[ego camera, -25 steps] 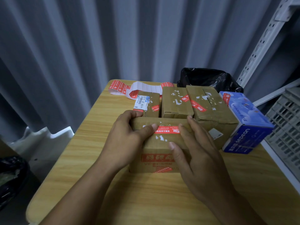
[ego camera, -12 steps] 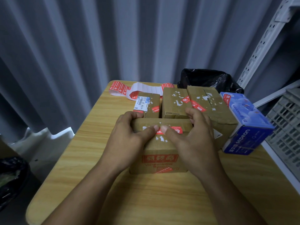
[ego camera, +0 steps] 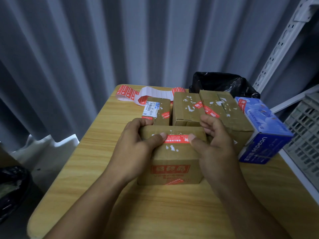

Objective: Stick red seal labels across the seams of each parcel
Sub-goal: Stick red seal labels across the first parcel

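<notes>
Gripping what, those two hands?

The left hand point(ego camera: 136, 150) and the right hand point(ego camera: 219, 152) both clasp a brown cardboard parcel point(ego camera: 174, 159) standing on the pale wooden surface point(ego camera: 107, 152). Their fingers point(ego camera: 143, 121) curl over its far top edge.

And the thumbs?

Each thumb tip presses one end of a red seal label point(ego camera: 176, 139) lying across the parcel's top, the left thumb on its left end and the right thumb on its right end.

What sits behind?

Three more brown cardboard boxes point(ego camera: 186, 107) stand in a row just behind the parcel, each bearing red stickers and white paper scraps. A blue printed carton point(ego camera: 264, 128) sits tilted just beside the rightmost box. A strip of red labels on white backing paper point(ego camera: 129, 93) curls at the far edge, near a black plastic bag point(ego camera: 222, 81).
</notes>
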The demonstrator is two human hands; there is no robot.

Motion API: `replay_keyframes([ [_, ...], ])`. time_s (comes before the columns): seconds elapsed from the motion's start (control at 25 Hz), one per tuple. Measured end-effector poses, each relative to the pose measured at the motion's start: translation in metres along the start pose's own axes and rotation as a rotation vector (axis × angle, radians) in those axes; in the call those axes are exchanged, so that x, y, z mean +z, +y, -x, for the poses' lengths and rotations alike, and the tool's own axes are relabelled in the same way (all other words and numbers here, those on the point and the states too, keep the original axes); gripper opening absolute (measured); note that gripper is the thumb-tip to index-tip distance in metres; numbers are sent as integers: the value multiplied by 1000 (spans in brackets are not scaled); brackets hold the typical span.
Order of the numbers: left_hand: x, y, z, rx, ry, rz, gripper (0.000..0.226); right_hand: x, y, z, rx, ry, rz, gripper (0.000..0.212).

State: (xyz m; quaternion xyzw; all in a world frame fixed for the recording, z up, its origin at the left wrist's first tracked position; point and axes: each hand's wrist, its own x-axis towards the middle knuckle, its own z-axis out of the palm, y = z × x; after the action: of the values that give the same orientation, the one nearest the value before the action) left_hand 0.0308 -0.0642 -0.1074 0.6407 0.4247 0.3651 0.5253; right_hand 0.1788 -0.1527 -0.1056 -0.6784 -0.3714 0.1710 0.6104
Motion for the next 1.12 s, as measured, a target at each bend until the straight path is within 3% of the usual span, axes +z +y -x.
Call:
replay_keyframes([
  [0.36, 1, 2, 2, 10, 0, 46, 24, -5, -4, 2, 40, -2, -57, 30],
  [0.52, 3, 7, 6, 35, 23, 3, 36, 0, -3, 2, 10, 23, 113, 45],
  [0.8, 0, 9, 8, 1, 5, 75, 16, -4, 1, 0, 30, 20, -22, 27],
  [0.96, -15, 11, 12, 44, -101, 154, 43, -17, 2, 9, 70, -5, -102, 22],
  [1.12, -40, 4, 11, 62, -400, -8, 98, -32, 5, 23, 35, -123, -166, 34],
])
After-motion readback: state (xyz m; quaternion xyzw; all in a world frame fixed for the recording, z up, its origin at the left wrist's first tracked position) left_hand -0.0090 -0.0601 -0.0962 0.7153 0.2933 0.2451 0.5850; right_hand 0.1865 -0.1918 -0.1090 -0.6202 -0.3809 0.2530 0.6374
